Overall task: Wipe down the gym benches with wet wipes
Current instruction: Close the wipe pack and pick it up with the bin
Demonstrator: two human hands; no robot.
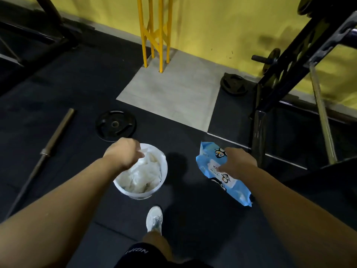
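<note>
Nearest the camera, one white shoe (154, 219) stands on the dark rubber floor (193, 225), with the hem of black shorts (139, 254) above it. Both bare forearms reach forward. The left hand (123, 152) is curled at the far-left rim of one white bucket (146, 192), gripping it there; the bucket hangs upright, mouth up, and is filled with crumpled white wipes (143, 175), too tangled to count. The right hand (238, 164) holds one blue wet-wipe pack (210, 161) printed with penguins, fingers curled over its top face and hiding the middle; how the thumb lies underneath cannot be seen. The pack's long axis runs diagonally, its far end pointing up-left toward the bucket and its near end pointing down-right, beside the right forearm. Bucket and pack are apart, with floor showing between them. Beyond the left hand, one black weight plate (116, 125) lies flat, and a bare steel barbell (48, 149) lies slantwise to its left. Farther on, a second weight plate (234, 84) rests by a pale concrete slab (170, 93). A black rack frame (280, 74) rises at right. One yellow metal stand (156, 29) stands on the slab against the yellow wall (222, 22).
</note>
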